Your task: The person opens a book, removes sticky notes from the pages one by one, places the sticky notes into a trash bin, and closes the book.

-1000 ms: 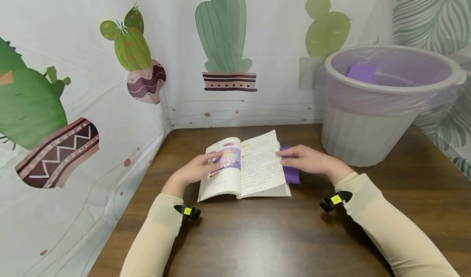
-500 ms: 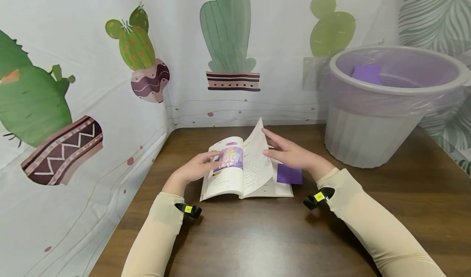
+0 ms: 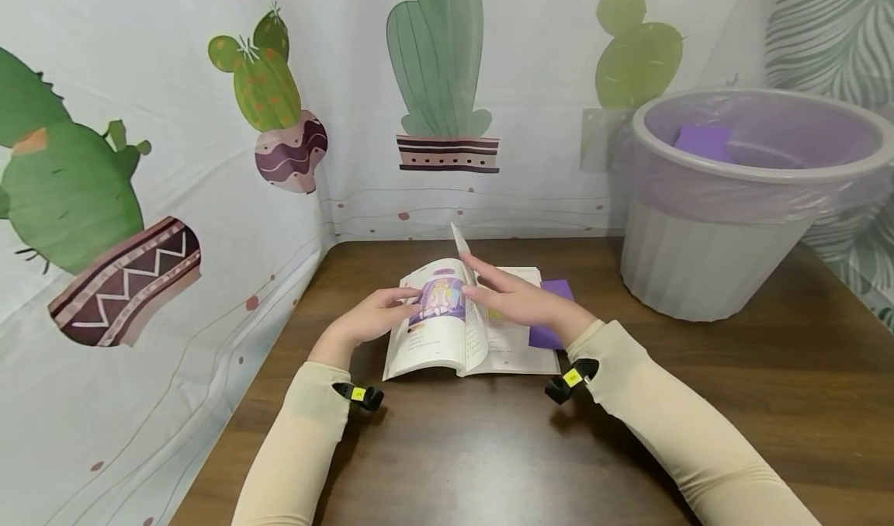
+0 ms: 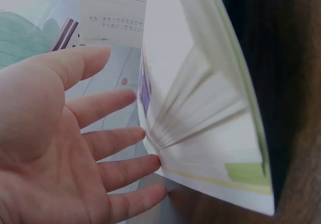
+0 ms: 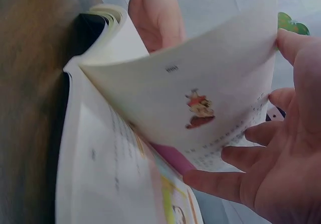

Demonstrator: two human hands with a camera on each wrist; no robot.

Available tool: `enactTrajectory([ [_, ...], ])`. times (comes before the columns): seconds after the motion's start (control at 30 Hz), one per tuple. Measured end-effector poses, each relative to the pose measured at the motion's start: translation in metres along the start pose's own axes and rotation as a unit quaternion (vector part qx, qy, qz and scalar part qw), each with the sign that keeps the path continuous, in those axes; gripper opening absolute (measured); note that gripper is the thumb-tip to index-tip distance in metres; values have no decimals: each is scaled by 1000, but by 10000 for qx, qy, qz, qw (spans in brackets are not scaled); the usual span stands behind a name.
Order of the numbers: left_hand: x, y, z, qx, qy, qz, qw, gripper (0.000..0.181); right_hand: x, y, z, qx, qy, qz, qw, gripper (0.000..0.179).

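The spread left hand point(image 3: 372, 318) touches the book point(image 3: 434, 349), the spread right hand point(image 3: 520, 299) a half-turned page point(image 5: 150, 91) likely needing laying left.

The left hand point(image 3: 373, 318) points inward, its left fingers point(image 4: 115, 142) straightened and fanned apart, the left thumb point(image 4: 88, 66) set off above them in the left wrist view. Behind those fingers the left forearm point(image 3: 296, 441) slants back, sleeved. The right hand point(image 3: 520, 301) is extended too, its right fingers point(image 5: 218, 183) spread, tips near the left fingers and slightly farther forward; the sleeved right forearm point(image 3: 677, 417) angles away behind them.
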State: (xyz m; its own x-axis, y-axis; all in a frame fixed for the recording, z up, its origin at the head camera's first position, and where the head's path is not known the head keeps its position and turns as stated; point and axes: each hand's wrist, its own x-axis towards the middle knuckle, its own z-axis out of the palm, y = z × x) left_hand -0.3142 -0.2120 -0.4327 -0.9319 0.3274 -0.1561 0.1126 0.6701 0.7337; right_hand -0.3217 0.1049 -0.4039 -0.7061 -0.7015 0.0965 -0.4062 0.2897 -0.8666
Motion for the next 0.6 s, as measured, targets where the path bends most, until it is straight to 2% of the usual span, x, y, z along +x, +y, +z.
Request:
enactTrajectory([
  [0.23,-2,-1,-3,155,77,46,9998,46,7,-4,15,-221,-67,51,9997,73],
  [0.33,-3,-3,-4,373,133,63,9992,46,10,-5,22,-367,-66,-2,9993,74],
  [0.6,-5,-5,-7,858,227,-83,9960,48,12,-5,40,-275,-216,-57,9994,74],
])
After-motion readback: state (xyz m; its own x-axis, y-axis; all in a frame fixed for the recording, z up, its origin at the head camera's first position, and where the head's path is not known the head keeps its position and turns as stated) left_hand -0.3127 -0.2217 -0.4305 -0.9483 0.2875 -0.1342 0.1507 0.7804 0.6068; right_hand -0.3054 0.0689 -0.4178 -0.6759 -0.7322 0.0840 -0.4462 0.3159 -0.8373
